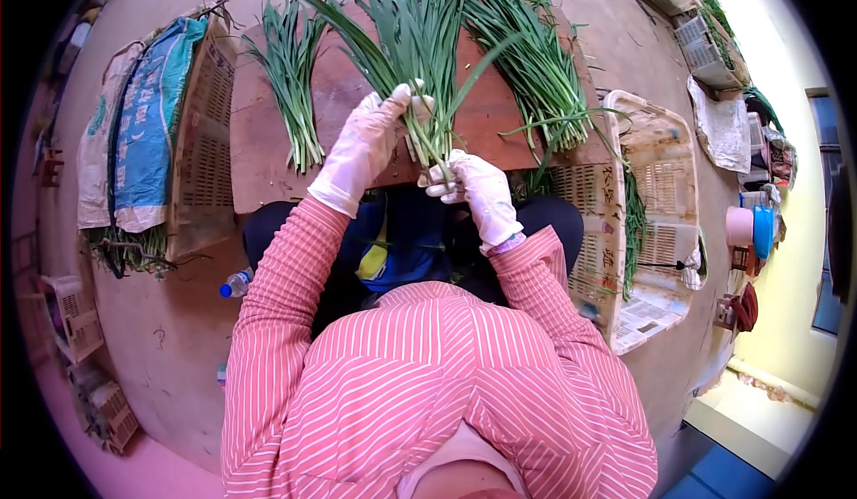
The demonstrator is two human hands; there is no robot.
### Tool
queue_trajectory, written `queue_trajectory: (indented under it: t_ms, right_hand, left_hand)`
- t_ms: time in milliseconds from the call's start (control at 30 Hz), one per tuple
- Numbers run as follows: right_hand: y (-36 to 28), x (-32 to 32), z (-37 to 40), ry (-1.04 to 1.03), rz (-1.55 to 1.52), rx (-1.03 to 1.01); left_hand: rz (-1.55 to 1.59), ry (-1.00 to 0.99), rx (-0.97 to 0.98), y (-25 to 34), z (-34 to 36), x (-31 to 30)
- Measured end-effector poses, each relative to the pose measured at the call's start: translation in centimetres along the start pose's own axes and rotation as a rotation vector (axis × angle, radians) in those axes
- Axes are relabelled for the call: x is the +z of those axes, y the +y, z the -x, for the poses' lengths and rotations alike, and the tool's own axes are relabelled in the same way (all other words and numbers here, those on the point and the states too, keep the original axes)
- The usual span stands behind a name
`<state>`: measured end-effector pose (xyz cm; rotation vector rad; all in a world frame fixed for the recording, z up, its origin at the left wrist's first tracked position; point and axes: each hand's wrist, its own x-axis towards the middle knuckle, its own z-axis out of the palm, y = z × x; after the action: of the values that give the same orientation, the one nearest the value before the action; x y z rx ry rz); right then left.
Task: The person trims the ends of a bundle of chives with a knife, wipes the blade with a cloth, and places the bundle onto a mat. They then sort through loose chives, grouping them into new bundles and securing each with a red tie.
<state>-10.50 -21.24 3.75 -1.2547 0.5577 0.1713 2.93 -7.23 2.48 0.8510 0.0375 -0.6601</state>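
My left hand (366,146), in a white glove, is closed around a small bunch of garlic chives (375,66), with the leaves fanning up and to the left. Lower down, my gloved right hand (480,194) pinches the pale stem ends at the board's near edge. Behind my hands, a thicker bundle of chives (433,35) lies on the reddish-brown board (268,173). A smaller bundle (295,88) lies apart on the left, its white ends toward me. To the right is a large loose heap of chives (527,62).
A dirty white plastic crate (656,178) with some greens inside stands right of the board. Left is another crate (205,133) draped with a blue sack (147,133). A water bottle (237,284) lies on the floor. More crates (705,53) line the right wall.
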Motion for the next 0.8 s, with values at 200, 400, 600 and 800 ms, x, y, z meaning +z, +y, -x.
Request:
queue_trajectory:
  t_ms: [200,400,600,800]
  right_hand:
    - [-3.7,-3.6,2.3,0.233,0.129,-0.292]
    - [-3.7,-11.3,2.1,0.77,1.476,-0.632]
    - [-5.5,0.2,1.0,0.098,0.894,-0.473]
    - [-2.6,-0.5,-0.9,0.097,0.234,-0.331]
  left_hand:
    - [0.046,-0.027,0.04,1.9,-0.2,-1.1]
    - [0.079,-0.1,0.026,1.4,-0.4,-1.3]
    - [0.028,-0.203,-0.084,0.9,1.5,1.1]
    - [0.085,-0.092,0.148,0.4,0.4,0.4]
